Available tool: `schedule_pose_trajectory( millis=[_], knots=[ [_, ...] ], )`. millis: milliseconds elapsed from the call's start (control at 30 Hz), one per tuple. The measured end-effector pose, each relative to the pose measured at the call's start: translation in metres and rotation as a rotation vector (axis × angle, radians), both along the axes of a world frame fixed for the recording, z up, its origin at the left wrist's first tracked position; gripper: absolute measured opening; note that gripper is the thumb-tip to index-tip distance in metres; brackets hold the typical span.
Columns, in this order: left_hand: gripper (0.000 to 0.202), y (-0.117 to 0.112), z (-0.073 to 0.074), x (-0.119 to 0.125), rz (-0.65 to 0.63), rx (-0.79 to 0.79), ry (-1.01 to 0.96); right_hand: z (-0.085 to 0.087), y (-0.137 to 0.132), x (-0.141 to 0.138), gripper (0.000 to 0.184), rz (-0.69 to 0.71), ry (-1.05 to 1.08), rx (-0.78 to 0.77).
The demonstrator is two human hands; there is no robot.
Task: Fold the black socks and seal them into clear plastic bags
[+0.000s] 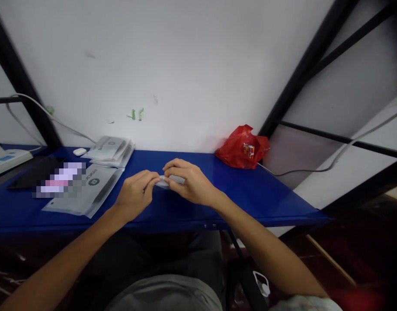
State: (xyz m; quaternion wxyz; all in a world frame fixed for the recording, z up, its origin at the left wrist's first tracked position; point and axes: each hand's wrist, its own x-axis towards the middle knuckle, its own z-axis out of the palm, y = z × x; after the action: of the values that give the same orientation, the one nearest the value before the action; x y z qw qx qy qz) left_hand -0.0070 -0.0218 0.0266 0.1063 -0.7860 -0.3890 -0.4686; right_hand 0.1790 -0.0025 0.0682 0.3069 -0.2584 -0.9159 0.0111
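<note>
Above the blue desk (192, 214), both hands meet at a small, whitish, translucent flat item (164, 184), mostly covered by fingers; its kind cannot be made out. My left hand (136, 190) pinches its left end between thumb and forefinger. On the other side, my right hand (192, 183) has thumb and fingers closed around the item, and part of it shows under the palm. Left of my left hand lies a frosted zip pouch (103, 190) with a dark logo, a dark flat thing showing inside it.
Behind that pouch is a stack of similar frosted pouches (109, 149), near a small white case (79, 151). A dark tablet-like slab (36, 172) and a white power strip (10, 162) are at the left. A crumpled red plastic bag (240, 149) sits back right, beside a black frame post.
</note>
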Motion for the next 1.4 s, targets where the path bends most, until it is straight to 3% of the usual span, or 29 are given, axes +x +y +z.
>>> schedule_pose_trajectory(
  millis=[233, 367, 533, 900, 1400],
  knots=[
    [0.017, 0.006, -0.003, -0.020, 0.049, -0.025, -0.104, -0.010, 0.007, 0.025, 0.013, -0.117, -0.055, 0.085],
    [0.017, 0.008, -0.003, -0.027, -0.005, -0.149, -0.085, -0.010, 0.007, 0.031, 0.013, -0.160, -0.108, 0.120],
    [0.020, 0.008, -0.003, -0.021, -0.130, -0.187, 0.047, -0.008, -0.001, 0.023, 0.013, -0.169, -0.115, 0.138],
    [0.022, 0.011, -0.007, -0.018, -0.130, -0.034, 0.092, -0.012, -0.001, 0.012, 0.017, -0.100, -0.131, 0.179],
    [0.026, 0.025, -0.019, -0.048, -0.004, 0.060, 0.156, -0.020, 0.009, 0.042, 0.014, -0.222, -0.183, 0.198]
  ],
)
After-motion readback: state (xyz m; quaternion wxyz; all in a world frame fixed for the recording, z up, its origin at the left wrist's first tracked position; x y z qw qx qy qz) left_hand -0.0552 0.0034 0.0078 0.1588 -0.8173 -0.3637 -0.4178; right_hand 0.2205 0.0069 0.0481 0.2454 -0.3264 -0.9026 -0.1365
